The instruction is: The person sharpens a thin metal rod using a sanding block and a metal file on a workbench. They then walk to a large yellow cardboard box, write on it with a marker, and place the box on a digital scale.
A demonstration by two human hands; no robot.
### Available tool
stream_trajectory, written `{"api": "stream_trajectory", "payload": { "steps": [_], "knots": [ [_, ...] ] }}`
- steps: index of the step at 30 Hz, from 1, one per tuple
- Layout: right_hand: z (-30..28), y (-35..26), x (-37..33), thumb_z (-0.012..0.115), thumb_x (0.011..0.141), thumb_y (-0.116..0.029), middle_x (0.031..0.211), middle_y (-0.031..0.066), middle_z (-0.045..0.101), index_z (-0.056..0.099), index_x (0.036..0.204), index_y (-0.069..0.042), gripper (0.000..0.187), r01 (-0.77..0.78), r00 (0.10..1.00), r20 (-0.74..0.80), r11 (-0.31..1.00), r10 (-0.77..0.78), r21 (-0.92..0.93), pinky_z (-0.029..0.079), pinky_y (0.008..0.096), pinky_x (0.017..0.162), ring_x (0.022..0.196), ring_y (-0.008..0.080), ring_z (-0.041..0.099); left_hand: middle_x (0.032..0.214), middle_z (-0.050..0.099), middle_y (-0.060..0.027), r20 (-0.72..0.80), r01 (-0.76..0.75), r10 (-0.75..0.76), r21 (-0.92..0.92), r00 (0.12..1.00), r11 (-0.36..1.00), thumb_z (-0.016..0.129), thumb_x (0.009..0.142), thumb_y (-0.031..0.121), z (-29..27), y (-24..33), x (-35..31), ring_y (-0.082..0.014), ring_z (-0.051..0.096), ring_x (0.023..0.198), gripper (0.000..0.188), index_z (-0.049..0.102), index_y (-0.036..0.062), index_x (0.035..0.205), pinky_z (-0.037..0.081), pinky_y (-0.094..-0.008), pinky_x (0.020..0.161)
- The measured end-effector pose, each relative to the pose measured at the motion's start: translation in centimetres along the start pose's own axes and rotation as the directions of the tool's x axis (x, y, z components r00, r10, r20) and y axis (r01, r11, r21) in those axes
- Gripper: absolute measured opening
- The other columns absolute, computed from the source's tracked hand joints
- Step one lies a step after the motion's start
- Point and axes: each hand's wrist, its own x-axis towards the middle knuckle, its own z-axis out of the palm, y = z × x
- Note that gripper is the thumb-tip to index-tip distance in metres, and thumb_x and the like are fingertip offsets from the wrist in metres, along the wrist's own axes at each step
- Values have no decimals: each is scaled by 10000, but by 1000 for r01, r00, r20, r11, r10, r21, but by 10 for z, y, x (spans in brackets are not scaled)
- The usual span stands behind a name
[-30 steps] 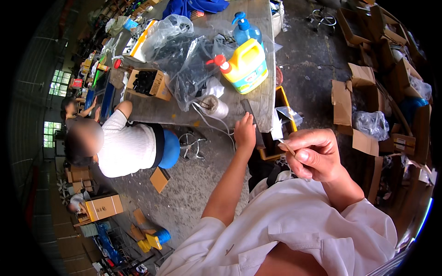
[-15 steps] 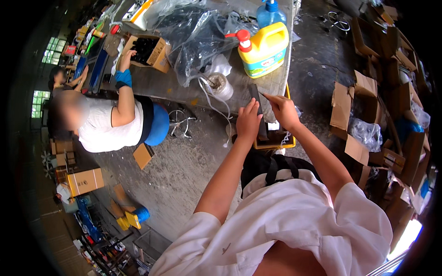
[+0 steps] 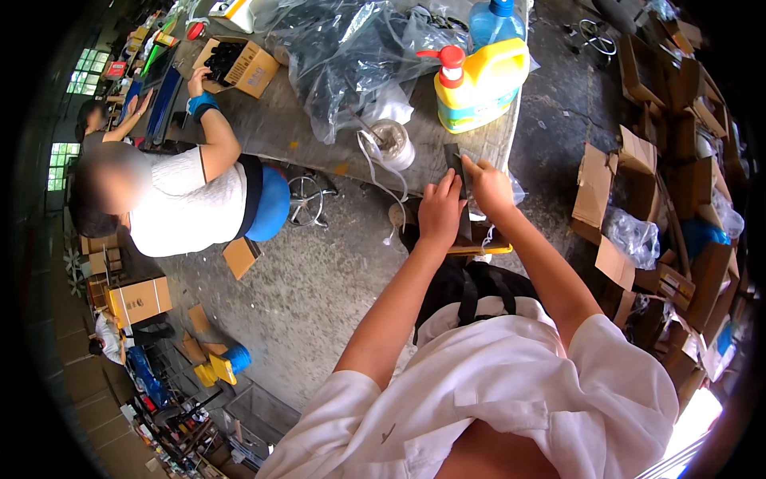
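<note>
The right hand (image 3: pixel 489 190), lifted clear a second ago, now meets the dark bar (image 3: pixel 453 158), fingers curled, contents unclear. Just left, the left hand (image 3: pixel 441 209) lies over the bar, fingers outstretched, grip uncertain; a yellow jug (image 3: pixel 482 89) stands ahead.

Dark strip (image 3: pixel 452 155) at near table edge: matt, material unclear. Tabletop (image 3: pixel 275 132) dull, scuffed. Yellow jug (image 3: pixel 471 112): smooth, glossy plastic. Blue bottle (image 3: pixel 493 25) behind: translucent plastic. Far sheeting (image 3: pixel 343 64): clear, shiny, crinkled plastic. Right carton (image 3: pixel 594 184): matt cardboard. Left stool base (image 3: pixel 308 204): shiny metal. Floor (image 3: pixel 319 271): rough, dull.
</note>
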Motion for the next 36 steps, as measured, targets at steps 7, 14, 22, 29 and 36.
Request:
{"api": "stream_trajectory", "payload": {
  "steps": [7, 14, 22, 29, 36],
  "knots": [
    [6, -1, -14, 560, 766, -53, 818, 90, 580, 565, 1206, -109, 443, 81, 996, -39, 996, -81, -26, 507, 364, 518, 618, 284, 629, 1295, 510, -63, 8, 6, -6, -22, 1000, 1000, 678, 743, 104, 1, -3, -1, -292, 522, 969, 476, 560, 45, 1200, 469, -367, 850],
    [6, -7, -15, 537, 793, -47, 851, 90, 589, 567, 1219, -164, 444, -49, 999, -5, 998, 49, 29, 505, 411, 564, 655, 322, 626, 1296, 511, -52, 19, 26, -26, -2, 999, 1000, 671, 752, 113, 0, 0, -1, -288, 522, 972, 467, 562, 60, 1203, 476, -363, 840],
    [4, 0, 11, 554, 778, -61, 853, 106, 595, 553, 1206, -105, 431, -9, 1000, -13, 998, 8, -63, 527, 371, 556, 656, 299, 640, 1306, 506, -52, 31, -2, 1, 12, 1000, 1000, 670, 757, 116, -1, 3, 1, -287, 526, 973, 457, 566, 61, 1199, 481, -360, 828],
    [1, -3, -25, 559, 766, -49, 830, 88, 597, 554, 1210, -109, 448, 45, 999, 11, 999, -45, -30, 525, 358, 547, 642, 280, 640, 1304, 505, -54, 21, 8, -9, 22, 1000, 1000, 671, 765, 122, 1, -2, -4, -291, 525, 970, 457, 562, 61, 1204, 475, -358, 841],
    [-2, 7, -17, 556, 758, -36, 842, 87, 566, 523, 1241, -112, 490, 60, 997, 49, 996, -57, -66, 524, 363, 564, 676, 272, 641, 1314, 494, -63, 59, -1, 0, 24, 998, 1000, 674, 765, 121, 3, -1, -1, -301, 515, 990, 484, 544, 63, 1227, 452, -363, 878]
  ]
}}
